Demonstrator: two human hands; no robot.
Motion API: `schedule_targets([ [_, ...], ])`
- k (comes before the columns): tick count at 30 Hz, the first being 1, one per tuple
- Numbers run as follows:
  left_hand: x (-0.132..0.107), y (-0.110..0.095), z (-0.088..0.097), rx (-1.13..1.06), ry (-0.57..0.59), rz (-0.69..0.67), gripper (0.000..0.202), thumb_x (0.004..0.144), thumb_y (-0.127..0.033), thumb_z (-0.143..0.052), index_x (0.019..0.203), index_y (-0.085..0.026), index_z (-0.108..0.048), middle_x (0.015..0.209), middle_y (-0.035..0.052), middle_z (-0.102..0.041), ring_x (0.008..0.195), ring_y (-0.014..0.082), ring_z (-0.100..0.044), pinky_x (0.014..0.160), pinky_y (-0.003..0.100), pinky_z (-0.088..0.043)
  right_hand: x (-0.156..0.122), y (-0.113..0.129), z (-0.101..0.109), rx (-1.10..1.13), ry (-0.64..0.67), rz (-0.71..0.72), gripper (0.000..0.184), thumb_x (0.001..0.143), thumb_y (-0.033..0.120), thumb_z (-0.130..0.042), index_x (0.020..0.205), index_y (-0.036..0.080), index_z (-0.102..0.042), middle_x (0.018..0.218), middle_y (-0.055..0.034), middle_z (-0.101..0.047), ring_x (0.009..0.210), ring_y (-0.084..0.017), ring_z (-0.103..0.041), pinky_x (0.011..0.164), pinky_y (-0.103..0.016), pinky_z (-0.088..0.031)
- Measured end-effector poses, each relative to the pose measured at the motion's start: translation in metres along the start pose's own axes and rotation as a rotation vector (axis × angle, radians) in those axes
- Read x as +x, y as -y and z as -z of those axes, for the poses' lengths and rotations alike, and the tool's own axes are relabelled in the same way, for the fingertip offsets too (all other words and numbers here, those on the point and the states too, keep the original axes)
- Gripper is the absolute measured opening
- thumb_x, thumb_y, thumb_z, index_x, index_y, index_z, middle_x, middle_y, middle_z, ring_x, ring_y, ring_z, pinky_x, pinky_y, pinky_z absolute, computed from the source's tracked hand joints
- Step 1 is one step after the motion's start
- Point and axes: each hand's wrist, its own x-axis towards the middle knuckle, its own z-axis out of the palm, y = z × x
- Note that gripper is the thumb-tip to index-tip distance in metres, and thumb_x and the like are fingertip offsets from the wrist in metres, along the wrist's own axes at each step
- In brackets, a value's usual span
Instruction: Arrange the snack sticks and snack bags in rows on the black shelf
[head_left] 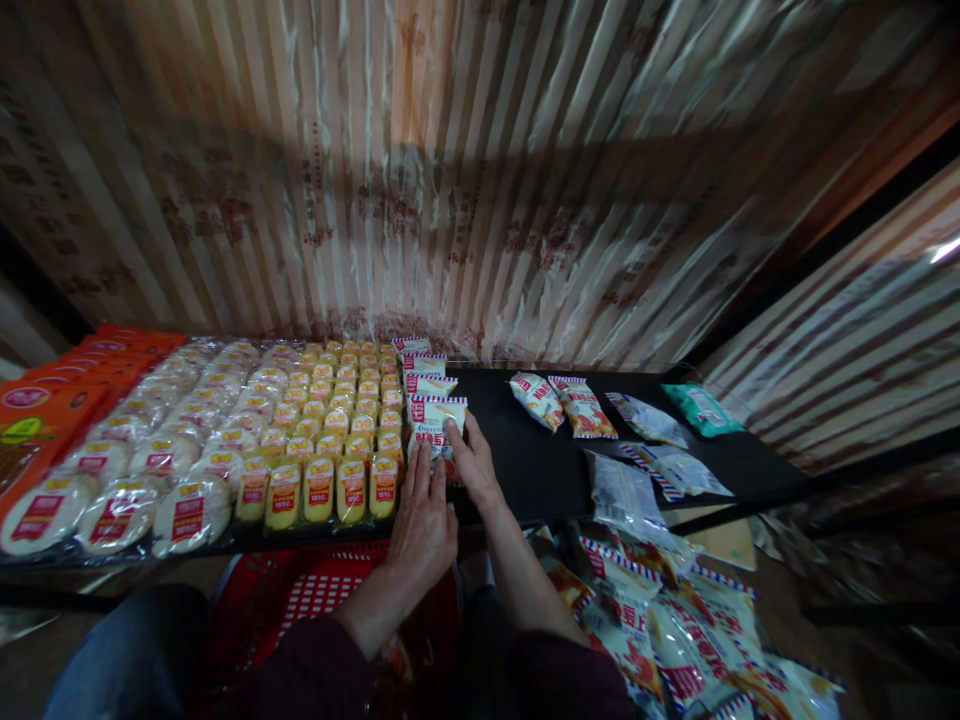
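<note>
A column of white snack packets (433,400) with red and blue trim runs front to back on the black shelf (540,470). My left hand (424,520) lies flat at the shelf's front edge, fingers stretched onto the nearest packet (431,445). My right hand (472,460) rests beside it with fingers extended, touching the same packet's right side. Neither hand grips anything.
Rows of small yellow packets (337,430), round white cakes (150,450) and orange boxes (45,400) fill the shelf's left part. Loose packets (562,402) lie at the right. A red basket (300,590) and a heap of packets (660,630) sit below. A striped curtain hangs behind.
</note>
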Motion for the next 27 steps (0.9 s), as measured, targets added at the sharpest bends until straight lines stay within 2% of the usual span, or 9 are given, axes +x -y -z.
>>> schedule_targets([
  [8, -0.001, -0.007, 0.006, 0.048, 0.003, -0.009, 0.058, 0.074, -0.008, -0.045, 0.132, -0.004, -0.043, 0.153, 0.0205, -0.017, 0.142, 0.0319, -0.011, 0.112, 0.053, -0.027, -0.003, -0.009, 0.001, -0.045, -0.068, -0.029, 0.059, 0.079, 0.051, -0.057, 0.13, 0.022, -0.051, 0.124, -0.0055, -0.062, 0.116, -0.023, -0.055, 0.103, -0.04, -0.039],
  [14, -0.002, -0.004, 0.002, 0.051, 0.013, -0.003, 0.058, 0.074, -0.009, -0.045, 0.132, -0.003, -0.042, 0.152, 0.0221, -0.021, 0.142, 0.0326, -0.013, 0.11, 0.054, -0.029, -0.004, -0.009, -0.001, -0.033, -0.002, -0.009, 0.054, 0.081, 0.053, -0.053, 0.127, 0.026, -0.054, 0.115, -0.0033, -0.067, 0.106, -0.022, -0.061, 0.098, -0.04, -0.044],
  [17, -0.003, -0.003, 0.002, 0.068, -0.003, -0.018, 0.059, 0.074, -0.009, -0.044, 0.133, -0.004, -0.04, 0.152, 0.021, -0.02, 0.142, 0.0312, -0.011, 0.109, 0.053, -0.03, -0.002, -0.013, 0.001, -0.008, -0.048, -0.025, 0.056, 0.081, 0.057, -0.052, 0.127, 0.025, -0.054, 0.122, -0.0036, -0.064, 0.113, -0.022, -0.057, 0.102, -0.039, -0.04],
  [20, -0.004, -0.004, 0.006, 0.113, -0.005, -0.043, 0.062, 0.074, -0.008, -0.043, 0.136, -0.008, -0.038, 0.153, 0.0184, -0.019, 0.143, 0.0297, -0.008, 0.109, 0.053, -0.029, 0.008, -0.02, 0.004, 0.093, -0.108, -0.043, 0.061, 0.083, 0.063, -0.042, 0.128, 0.022, -0.054, 0.131, -0.0049, -0.057, 0.123, -0.021, -0.051, 0.105, -0.039, -0.036],
  [23, -0.002, -0.005, 0.008, 0.154, -0.005, -0.086, 0.063, 0.074, -0.009, -0.046, 0.136, -0.011, -0.039, 0.154, 0.0158, -0.019, 0.143, 0.0297, -0.009, 0.11, 0.054, -0.024, 0.024, -0.026, 0.006, 0.255, -0.117, -0.092, 0.069, 0.084, 0.068, -0.032, 0.127, 0.02, -0.054, 0.134, -0.008, -0.054, 0.126, -0.022, -0.048, 0.104, -0.04, -0.038],
  [27, 0.004, -0.003, 0.007, 0.172, 0.002, -0.105, 0.059, 0.075, -0.012, -0.048, 0.134, -0.013, -0.043, 0.153, 0.0154, -0.021, 0.143, 0.0305, -0.01, 0.11, 0.053, -0.024, 0.047, -0.028, 0.008, 0.356, -0.105, -0.16, 0.07, 0.084, 0.07, -0.029, 0.123, 0.02, -0.058, 0.137, -0.0095, -0.051, 0.128, -0.023, -0.046, 0.104, -0.042, -0.038],
])
